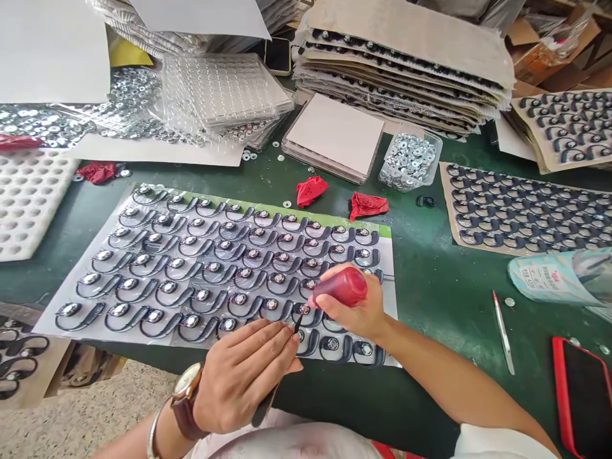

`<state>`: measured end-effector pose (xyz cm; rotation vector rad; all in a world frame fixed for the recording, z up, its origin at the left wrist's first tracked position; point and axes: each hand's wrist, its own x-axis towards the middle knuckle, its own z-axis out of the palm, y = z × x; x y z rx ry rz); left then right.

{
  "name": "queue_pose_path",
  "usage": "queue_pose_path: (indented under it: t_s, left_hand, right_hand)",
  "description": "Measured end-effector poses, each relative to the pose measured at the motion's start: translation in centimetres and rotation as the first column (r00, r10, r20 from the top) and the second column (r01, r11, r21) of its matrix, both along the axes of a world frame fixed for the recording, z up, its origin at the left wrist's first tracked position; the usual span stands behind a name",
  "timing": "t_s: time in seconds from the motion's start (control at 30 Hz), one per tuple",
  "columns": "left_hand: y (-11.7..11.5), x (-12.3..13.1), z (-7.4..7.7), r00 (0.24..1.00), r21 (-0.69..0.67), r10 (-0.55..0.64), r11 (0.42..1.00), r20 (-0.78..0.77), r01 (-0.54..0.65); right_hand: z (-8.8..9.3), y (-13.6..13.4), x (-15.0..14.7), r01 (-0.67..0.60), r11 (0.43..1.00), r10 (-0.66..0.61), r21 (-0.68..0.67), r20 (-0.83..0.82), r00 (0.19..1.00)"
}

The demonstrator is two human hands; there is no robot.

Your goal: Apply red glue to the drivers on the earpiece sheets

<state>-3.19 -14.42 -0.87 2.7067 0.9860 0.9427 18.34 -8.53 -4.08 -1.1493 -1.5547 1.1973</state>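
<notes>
My left hand (251, 366), wearing a watch, is closed around dark tweezers (262, 411). Their thin tip points at one of the small round parts on the sheet. My right hand (370, 312) grips a red squeeze bottle (342, 287), tilted so its nozzle meets the same spot as the tweezer tip. Beneath both hands lies a white sheet (62, 293) with rows of black hook-shaped pieces (165, 325), each with a silver round part on wires. My fingers hide some pieces near the front right.
Behind the sheet are red crumpled finger-cots (368, 205), a clear tub of metal discs (410, 160) and a stack of pale plates (335, 134). Layered boards (406, 44) rise at the back. To the right are more tweezers (503, 331), a red-cased phone (583, 395) and another filled sheet (526, 207).
</notes>
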Motion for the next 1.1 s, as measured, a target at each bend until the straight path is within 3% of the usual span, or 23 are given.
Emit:
queue_pose_path:
  t_s: [0.3,0.73,1.1]
  left_hand:
    - [-0.23,0.46,0.09,1.000,-0.006,0.016,1.000,-0.019,-0.016]
    - [-0.03,0.43,0.33,1.000,-0.012,0.014,1.000,-0.022,-0.014]
    - [0.21,0.46,0.49,1.000,-0.044,0.013,0.999,0.007,-0.013]
  right_hand:
    - [-0.02,-0.01,-0.19,-0.054,0.998,0.052,0.036,0.057,0.997]
    - [-0.06,0.08,-0.04,0.049,0.999,-0.050,0.006,0.047,0.998]
    - [0.19,0.35,-0.11,0.025,1.000,-0.026,0.012,0.116,0.993]
